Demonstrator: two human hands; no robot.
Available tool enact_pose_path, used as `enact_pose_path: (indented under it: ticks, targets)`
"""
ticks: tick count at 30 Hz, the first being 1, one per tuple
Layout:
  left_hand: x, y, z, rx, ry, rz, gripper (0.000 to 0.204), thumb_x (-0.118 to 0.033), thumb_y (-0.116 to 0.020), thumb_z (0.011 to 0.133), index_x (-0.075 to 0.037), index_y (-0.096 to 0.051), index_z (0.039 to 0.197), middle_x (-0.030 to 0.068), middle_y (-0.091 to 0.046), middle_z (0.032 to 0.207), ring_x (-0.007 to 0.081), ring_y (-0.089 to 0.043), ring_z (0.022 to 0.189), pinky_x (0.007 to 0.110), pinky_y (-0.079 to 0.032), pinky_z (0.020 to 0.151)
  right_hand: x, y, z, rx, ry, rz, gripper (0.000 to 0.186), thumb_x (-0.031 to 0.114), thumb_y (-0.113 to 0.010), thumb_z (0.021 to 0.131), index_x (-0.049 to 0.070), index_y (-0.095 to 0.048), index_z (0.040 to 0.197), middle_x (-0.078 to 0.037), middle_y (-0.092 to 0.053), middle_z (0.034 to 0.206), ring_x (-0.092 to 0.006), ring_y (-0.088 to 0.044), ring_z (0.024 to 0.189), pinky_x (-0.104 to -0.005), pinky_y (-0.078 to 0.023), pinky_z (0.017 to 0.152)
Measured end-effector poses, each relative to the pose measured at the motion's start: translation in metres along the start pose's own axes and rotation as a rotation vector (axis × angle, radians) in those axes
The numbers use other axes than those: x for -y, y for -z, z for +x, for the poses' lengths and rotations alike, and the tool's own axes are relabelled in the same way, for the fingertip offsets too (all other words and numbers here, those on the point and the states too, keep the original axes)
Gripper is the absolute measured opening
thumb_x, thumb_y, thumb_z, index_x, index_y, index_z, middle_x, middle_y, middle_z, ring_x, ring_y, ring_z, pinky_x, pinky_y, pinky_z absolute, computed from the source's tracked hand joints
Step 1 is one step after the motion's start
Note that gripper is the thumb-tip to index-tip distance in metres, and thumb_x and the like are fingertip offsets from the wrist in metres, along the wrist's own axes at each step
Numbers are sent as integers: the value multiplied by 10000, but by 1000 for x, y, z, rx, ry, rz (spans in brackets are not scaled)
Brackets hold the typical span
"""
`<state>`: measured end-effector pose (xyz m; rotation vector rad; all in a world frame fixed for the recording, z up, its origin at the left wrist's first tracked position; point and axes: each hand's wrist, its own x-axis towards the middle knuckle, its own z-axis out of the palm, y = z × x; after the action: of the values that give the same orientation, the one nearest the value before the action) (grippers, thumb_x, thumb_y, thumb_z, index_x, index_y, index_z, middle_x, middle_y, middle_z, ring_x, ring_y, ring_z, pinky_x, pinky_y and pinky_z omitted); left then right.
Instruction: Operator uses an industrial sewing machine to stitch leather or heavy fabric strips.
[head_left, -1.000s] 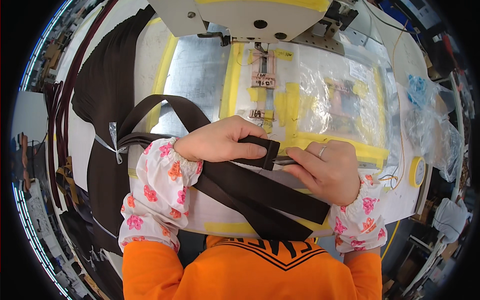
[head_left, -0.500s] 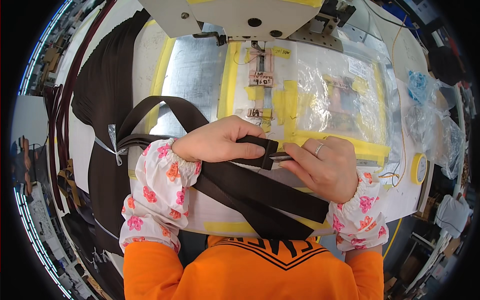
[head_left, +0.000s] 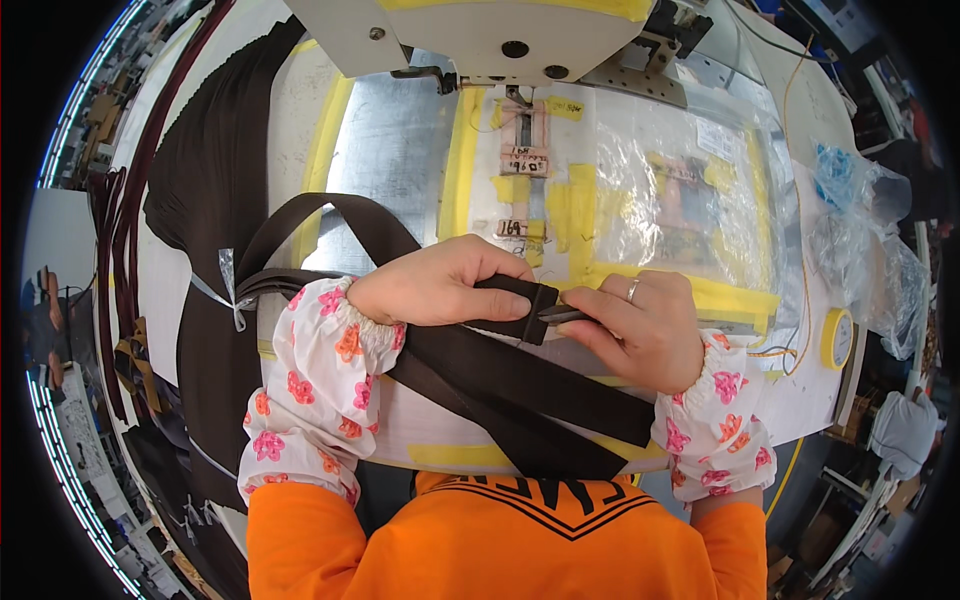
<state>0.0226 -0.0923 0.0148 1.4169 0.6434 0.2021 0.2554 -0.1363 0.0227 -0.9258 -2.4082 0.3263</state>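
Observation:
My left hand is closed on a dark brown webbing strap, thumb on top, near a folded end with a raised crosswise edge. From the right, my right hand pinches a small pointed metal tool, which looks like thread snips or tweezers. Its tip meets the strap's edge; most of it is hidden in my fingers. Loose lengths of the strap run under my hands toward the lower right, and another part loops up behind my left wrist.
A sewing machine head stands over the table at the back. Below it lie taped templates and clear plastic sheeting. A thick bundle of dark webbing covers the left side. A yellow tape roll sits at the right edge.
My right hand has shifted slightly left, and the metal tool has turned a little at the strap's edge. My left hand keeps its grip on the strap.

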Motion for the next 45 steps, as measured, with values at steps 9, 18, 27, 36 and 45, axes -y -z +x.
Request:
enact_pose_path:
  ticks: [9, 18, 27, 36, 45]
  targets:
    - [-1, 1, -1, 25, 25, -142, 190, -100, -547, 884, 52, -575, 993, 8, -592, 815, 47, -499, 743, 194, -415, 694, -6, -9, -2, -10, -13, 99, 176, 191, -717, 682, 88, -622, 788, -25, -524, 583, -200, -508, 456, -319, -382, 421]
    - [-3, 0, 0, 54, 41, -192, 160, -95, -495, 902, 42, -550, 963, 59, -648, 835, 82, -577, 766, 204, -432, 734, 3, 16, 3, 69, 3, -26, 174, 217, -710, 692, 101, -614, 778, -19, -499, 581, -190, -514, 466, -314, -379, 432]
    - [0, -2, 2, 31, 20, -189, 170, -106, -508, 888, 39, -566, 955, 55, -667, 816, 84, -593, 780, 213, -442, 726, 7, 8, 0, 66, 26, -96, 209, 228, -701, 694, 98, -611, 829, -6, -464, 581, -178, -488, 477, -310, -348, 445]
    - [-1, -3, 2, 38, 55, -144, 130, -36, -503, 886, 43, -539, 982, 49, -641, 843, 91, -597, 803, 203, -439, 747, 14, 7, 0, 98, 12, -159, 226, 201, -713, 674, 90, -583, 823, -10, -459, 593, -177, -491, 487, -311, -348, 450]
    - [4, -7, 3, -31, -26, -159, 128, -53, -521, 867, 43, -551, 948, 65, -647, 829, 98, -622, 754, 219, -454, 713, 14, -9, -4, 32, -86, -30, 187, 199, -689, 712, 89, -578, 816, -20, -487, 606, -176, -523, 489, -316, -384, 446]
